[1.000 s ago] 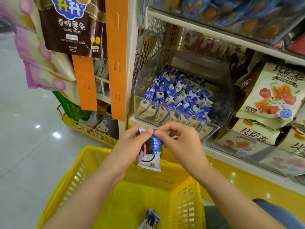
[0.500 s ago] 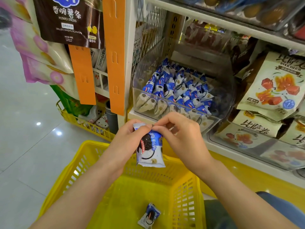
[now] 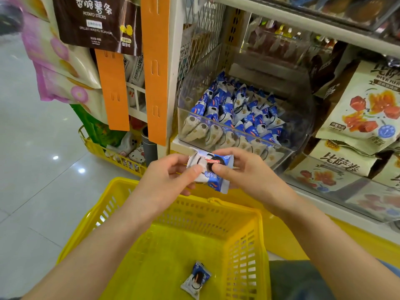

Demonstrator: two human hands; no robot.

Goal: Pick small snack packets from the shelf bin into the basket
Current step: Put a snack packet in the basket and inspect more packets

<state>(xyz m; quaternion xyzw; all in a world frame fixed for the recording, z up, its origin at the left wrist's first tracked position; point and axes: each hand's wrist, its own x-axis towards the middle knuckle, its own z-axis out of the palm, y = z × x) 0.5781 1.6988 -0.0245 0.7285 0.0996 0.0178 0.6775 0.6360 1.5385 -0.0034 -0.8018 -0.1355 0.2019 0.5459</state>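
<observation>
A small blue-and-white snack packet (image 3: 213, 171) is held above the far rim of the yellow basket (image 3: 244, 245). My left hand (image 3: 171, 176) pinches its left end and my right hand (image 3: 244, 169) pinches its right side, thumbs on top. The packet lies roughly flat and tilted. Another packet of the same kind (image 3: 195, 279) lies on the basket floor. The clear shelf bin (image 3: 287, 109) just beyond my hands holds several more blue-and-white packets (image 3: 236, 111).
Beige snack bags (image 3: 365, 105) fill the shelf to the right. Orange hanging strips (image 3: 154, 68) and a brown potato-stick bag (image 3: 95, 20) hang to the left. A low yellow basket with goods (image 3: 112, 152) stands on the tiled floor (image 3: 32, 169).
The packet has turned from hanging upright to lying nearly flat between both hands. My view has shifted closer to the bin.
</observation>
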